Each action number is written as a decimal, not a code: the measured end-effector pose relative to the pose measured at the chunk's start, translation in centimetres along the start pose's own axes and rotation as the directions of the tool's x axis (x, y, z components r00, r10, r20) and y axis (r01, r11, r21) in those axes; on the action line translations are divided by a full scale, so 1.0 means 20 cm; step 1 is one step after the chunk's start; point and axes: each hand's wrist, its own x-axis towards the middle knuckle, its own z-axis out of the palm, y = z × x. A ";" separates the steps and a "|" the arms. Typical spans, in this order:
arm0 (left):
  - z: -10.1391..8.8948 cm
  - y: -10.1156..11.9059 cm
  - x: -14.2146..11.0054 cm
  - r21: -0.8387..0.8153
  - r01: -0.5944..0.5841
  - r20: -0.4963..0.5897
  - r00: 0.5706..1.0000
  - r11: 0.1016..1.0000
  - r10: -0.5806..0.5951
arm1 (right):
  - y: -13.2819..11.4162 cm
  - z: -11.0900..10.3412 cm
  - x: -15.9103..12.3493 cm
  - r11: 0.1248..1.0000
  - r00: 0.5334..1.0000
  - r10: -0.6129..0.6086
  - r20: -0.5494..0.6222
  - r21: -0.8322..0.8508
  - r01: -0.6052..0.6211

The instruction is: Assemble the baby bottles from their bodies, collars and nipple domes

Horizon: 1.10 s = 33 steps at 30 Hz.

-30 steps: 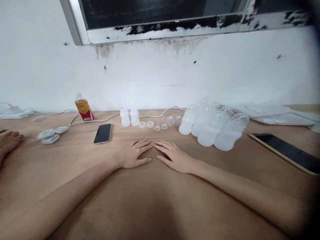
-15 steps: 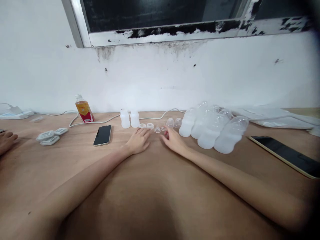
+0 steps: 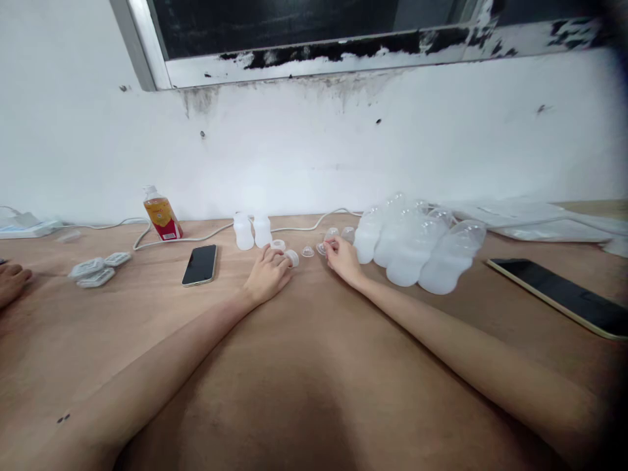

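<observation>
Ideally the left hand pinches its white ring lightly while the right hand, just beside the ring, keeps its clear cap level.

Both forearms are bare to the frame's edge, sleeveless; the left hand and right hand wear no gloves, rings or watch.

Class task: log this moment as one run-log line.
left hand: grips white ring | right hand: fingers on clear nipple | small bottles: upright behind
</observation>
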 end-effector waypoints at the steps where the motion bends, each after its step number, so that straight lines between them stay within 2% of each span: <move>1: -0.01 0.01 -0.03 -0.022 0.021 -0.016 1.000 1.000 -0.021 | -0.02 -0.02 -0.04 1.000 1.000 -0.025 0.003 0.012 0.025; 3: -0.03 0.02 -0.08 -0.118 0.069 -0.044 0.996 0.991 -0.075 | -0.05 -0.06 -0.12 0.996 0.996 -0.089 0.032 0.033 0.088; 5: -0.03 0.02 -0.11 -0.296 0.150 -0.053 0.984 0.943 -0.173 | -0.09 -0.10 -0.20 0.980 0.974 -0.198 0.111 0.047 0.194; 8: -0.03 0.02 -0.12 -0.516 0.244 -0.007 0.957 0.821 -0.289 | -0.14 -0.14 -0.28 0.920 0.878 -0.382 0.288 0.035 0.389; 9: -0.03 0.02 -0.12 -0.547 0.259 0.015 0.954 0.796 -0.300 | -0.15 -0.15 -0.29 0.904 0.849 -0.409 0.335 0.018 0.428; 11: -0.04 0.01 -0.12 -0.571 0.276 0.048 0.952 0.773 -0.304 | -0.16 -0.15 -0.30 0.894 0.828 -0.401 0.392 -0.030 0.447; 14: -0.05 0.00 -0.10 -0.637 0.286 0.057 0.944 0.716 -0.326 | -0.17 -0.15 -0.30 0.897 0.838 -0.362 0.409 -0.091 0.432; 16: -0.04 -0.01 -0.10 -0.701 0.312 0.078 0.927 0.641 -0.366 | -0.17 -0.14 -0.30 0.887 0.841 -0.377 0.389 -0.109 0.448; 19: -0.04 0.01 -0.08 -0.840 0.348 0.147 0.885 0.417 -0.442 | -0.17 -0.13 -0.30 0.882 0.860 -0.393 0.326 -0.130 0.453; 21: -0.04 0.03 -0.07 -0.909 0.327 0.176 0.863 0.257 -0.474 | -0.16 -0.13 -0.29 0.902 0.883 -0.373 0.284 -0.113 0.417; 23: -0.04 0.04 -0.06 -0.930 0.327 0.217 0.858 0.170 -0.466 | -0.15 -0.13 -0.28 0.927 0.904 -0.341 0.259 -0.064 0.369; 27: -0.04 0.05 -0.07 -0.920 0.366 0.272 0.854 0.140 -0.443 | -0.14 -0.12 -0.27 0.948 0.921 -0.311 0.235 0.005 0.319; 33: -0.04 0.06 -0.08 -0.920 0.372 0.293 0.859 0.119 -0.420 | -0.12 -0.12 -0.25 0.921 0.913 -0.375 0.159 0.173 0.348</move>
